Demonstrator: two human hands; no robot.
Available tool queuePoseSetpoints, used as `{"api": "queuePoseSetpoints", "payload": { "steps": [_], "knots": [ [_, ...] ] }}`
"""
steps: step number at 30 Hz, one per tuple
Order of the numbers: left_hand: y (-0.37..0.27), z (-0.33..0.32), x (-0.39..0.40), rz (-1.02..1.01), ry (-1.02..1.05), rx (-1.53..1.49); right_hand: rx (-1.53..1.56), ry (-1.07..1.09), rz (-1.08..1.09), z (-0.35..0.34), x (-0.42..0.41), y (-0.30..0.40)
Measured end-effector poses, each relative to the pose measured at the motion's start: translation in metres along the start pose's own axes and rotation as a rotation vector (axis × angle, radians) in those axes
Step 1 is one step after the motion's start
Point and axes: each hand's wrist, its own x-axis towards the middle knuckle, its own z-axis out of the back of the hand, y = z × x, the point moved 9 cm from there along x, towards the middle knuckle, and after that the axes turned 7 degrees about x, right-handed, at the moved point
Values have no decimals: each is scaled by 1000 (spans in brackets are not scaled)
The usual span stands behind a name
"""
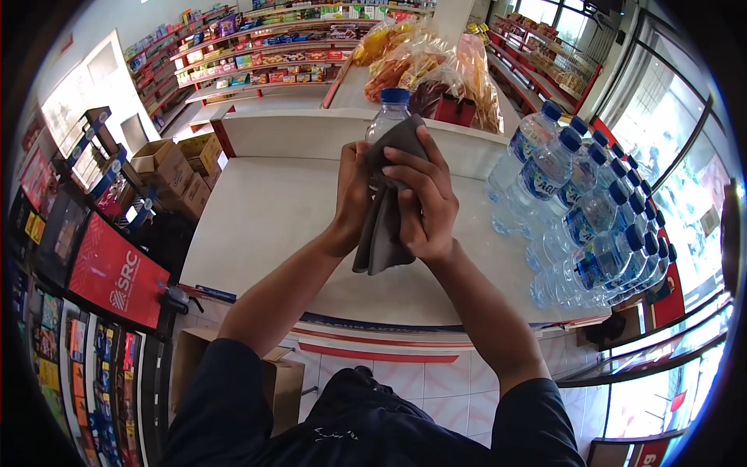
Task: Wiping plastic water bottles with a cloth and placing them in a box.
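Note:
A clear plastic water bottle (380, 124) with a blue cap stands upright in front of me, above the white shelf top (262, 216). My left hand (354, 195) grips the bottle's left side. With my right hand (425, 195) I hold a dark grey cloth (384, 233) against the bottle's right and near side. The cloth covers most of the bottle's body, and its folded lower end hangs down between my wrists. Whether the bottle's base touches the surface is hidden.
Several capped water bottles (583, 216) stand in rows on the right of the shelf top. Behind its raised back edge lie bagged snacks (402, 64). Cardboard boxes (163, 169) are stacked at left; an open carton (284, 385) sits on the floor near me.

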Motion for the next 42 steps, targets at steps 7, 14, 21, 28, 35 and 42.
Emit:
{"api": "queuePoseSetpoints", "payload": {
  "steps": [7, 14, 21, 28, 35, 42],
  "knots": [
    [-11, 25, 4, 21, -142, -57, 170, -158, -379, -9, -26, -26],
    [-31, 12, 3, -250, -43, 265, 113, -125, -669, -14, -30, -62],
    [-14, 2, 3, 56, 11, 75, 53, -306, -791, 7, -25, -74],
    [-12, -15, -4, 127, 82, 96, -77, -422, -422, 23, -5, -53],
    [-4, -1, 2, 112, -35, 55, 66, -230, -188, -8, 8, -36],
    [0, -8, 1, 125, 38, 214, 90, -278, -317, 4, 9, -51]
  ]
}}
